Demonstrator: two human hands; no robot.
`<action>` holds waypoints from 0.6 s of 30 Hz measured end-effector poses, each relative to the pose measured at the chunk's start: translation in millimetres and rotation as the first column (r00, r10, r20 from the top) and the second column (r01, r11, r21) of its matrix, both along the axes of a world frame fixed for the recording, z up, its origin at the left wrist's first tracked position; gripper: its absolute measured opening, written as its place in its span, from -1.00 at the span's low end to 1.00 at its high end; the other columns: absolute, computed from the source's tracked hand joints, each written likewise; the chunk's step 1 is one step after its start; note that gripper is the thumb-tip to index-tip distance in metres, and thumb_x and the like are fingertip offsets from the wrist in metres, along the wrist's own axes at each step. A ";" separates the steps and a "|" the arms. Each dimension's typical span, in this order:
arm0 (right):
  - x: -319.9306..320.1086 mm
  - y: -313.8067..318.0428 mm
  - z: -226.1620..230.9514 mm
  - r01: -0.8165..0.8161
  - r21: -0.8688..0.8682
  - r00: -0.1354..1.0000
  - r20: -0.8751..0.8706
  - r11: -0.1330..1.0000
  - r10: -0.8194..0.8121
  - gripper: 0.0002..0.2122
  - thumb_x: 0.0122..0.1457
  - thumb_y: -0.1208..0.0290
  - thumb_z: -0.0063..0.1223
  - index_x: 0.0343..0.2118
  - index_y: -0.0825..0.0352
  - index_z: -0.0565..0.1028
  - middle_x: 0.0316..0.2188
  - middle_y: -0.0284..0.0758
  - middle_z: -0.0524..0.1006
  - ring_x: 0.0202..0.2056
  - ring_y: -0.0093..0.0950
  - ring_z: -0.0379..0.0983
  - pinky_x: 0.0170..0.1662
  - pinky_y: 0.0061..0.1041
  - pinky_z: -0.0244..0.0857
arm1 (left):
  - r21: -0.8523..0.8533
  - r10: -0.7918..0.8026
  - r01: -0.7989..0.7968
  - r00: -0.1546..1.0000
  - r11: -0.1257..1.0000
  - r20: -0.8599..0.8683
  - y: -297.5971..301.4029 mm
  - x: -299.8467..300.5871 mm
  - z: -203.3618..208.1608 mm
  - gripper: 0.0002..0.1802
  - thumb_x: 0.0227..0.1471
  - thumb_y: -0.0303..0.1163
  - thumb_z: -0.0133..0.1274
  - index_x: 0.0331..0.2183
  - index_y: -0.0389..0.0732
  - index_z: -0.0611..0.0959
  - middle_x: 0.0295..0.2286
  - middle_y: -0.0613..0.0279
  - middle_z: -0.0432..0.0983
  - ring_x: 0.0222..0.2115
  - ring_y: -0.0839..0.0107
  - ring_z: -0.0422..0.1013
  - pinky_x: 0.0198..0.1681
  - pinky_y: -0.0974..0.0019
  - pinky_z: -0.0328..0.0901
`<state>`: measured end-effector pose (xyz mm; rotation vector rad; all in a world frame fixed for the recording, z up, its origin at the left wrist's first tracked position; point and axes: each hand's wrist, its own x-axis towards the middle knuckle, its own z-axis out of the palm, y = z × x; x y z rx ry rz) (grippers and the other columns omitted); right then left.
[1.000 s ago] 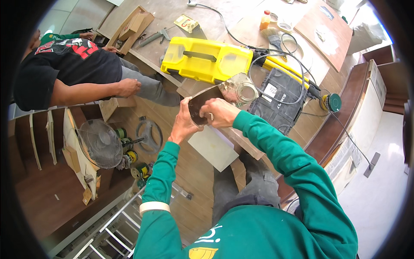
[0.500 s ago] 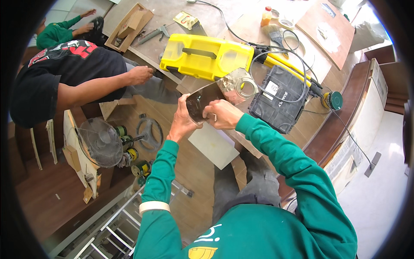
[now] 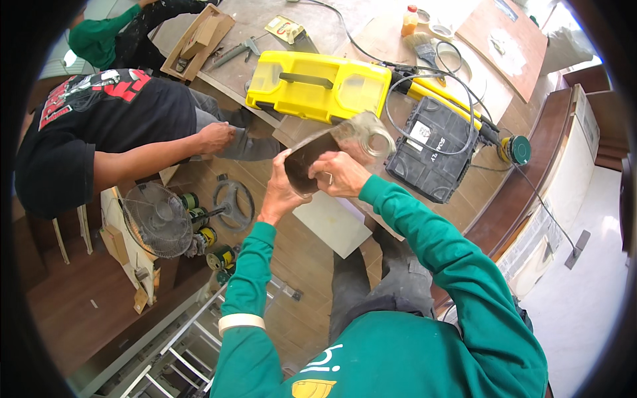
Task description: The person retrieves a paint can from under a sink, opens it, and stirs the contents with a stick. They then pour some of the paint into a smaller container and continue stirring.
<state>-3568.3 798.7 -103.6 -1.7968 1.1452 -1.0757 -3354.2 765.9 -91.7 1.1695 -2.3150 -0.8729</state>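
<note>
A rectangular metal can (image 3: pixel 306 156) with a dark, shiny side and a smeared silvery top with a round opening is held up, tilted, over the table's near edge. My left hand (image 3: pixel 282 189) is closed around its lower left edge, thumb and fingers on opposite sides. Against the dark side, my right hand (image 3: pixel 342 175) is curled, fingers bent inward. A small pale bit shows at those fingers, too small to name. Just beyond the can lies a yellow toolbox (image 3: pixel 318 85); a black plastic case (image 3: pixel 434 156) lies to its right.
A co-worker in a black shirt (image 3: pixel 126 126) is at left; another person in green sits behind. A fan (image 3: pixel 159 220), several cans and a metal ladder (image 3: pixel 176 351) stand lower left. A paintbrush (image 3: pixel 424 52), a looping cable (image 3: pixel 345 30) and a caulking gun (image 3: pixel 235 54) lie on the table.
The can has turned slightly in my hands, its round opening shifting a little. My right hand has moved slightly left along its side. At top left, the person in green has shifted.
</note>
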 end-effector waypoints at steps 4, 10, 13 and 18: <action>2.6 2.7 -0.1 0.006 -0.031 0.999 -0.051 0.999 -0.008 -0.82 -0.14 0.51 0.16 -0.39 0.27 0.63 -0.48 -0.13 0.58 -0.34 -0.10 0.55 -0.21 -0.19 0.47 | 0.061 -0.025 0.022 0.999 0.998 0.045 -7.2 -7.1 0.9 0.15 -0.34 -0.30 0.53 0.19 -0.17 0.15 0.09 -0.08 0.29 0.06 -0.03 0.40 0.11 0.10 0.39; 4.7 11.8 -0.2 0.005 -0.034 0.999 -0.045 0.999 -0.006 -0.82 -0.13 0.52 0.16 -0.39 0.28 0.63 -0.44 -0.15 0.57 -0.25 -0.13 0.54 -0.18 -0.20 0.47 | -0.042 -0.017 0.018 0.999 0.999 0.036 -3.9 -5.8 -3.5 0.23 -0.51 -0.43 0.46 0.21 -0.12 0.13 0.11 -0.02 0.27 0.01 -0.15 0.43 0.03 0.03 0.45; 4.8 -5.0 1.7 0.069 -0.024 0.997 -0.032 0.997 -0.070 -0.82 -0.13 0.52 0.15 -0.39 0.28 0.64 -0.42 -0.16 0.57 -0.23 -0.14 0.54 -0.16 -0.21 0.47 | 0.027 0.014 -0.014 1.000 1.000 0.023 -3.5 -5.0 -5.4 0.23 -0.51 -0.43 0.47 0.21 -0.11 0.13 0.11 -0.02 0.27 0.02 -0.15 0.42 0.04 0.02 0.45; 5.4 17.7 0.8 -0.067 0.019 0.992 -0.107 0.998 0.069 -0.81 -0.16 0.49 0.17 -0.41 0.28 0.66 -0.51 -0.10 0.59 -0.36 -0.09 0.58 -0.19 -0.17 0.48 | -0.012 0.006 -0.006 0.999 1.000 0.032 -1.6 -1.9 -6.9 0.23 -0.51 -0.42 0.47 0.21 -0.11 0.13 0.13 -0.02 0.25 0.06 -0.13 0.38 0.06 0.01 0.44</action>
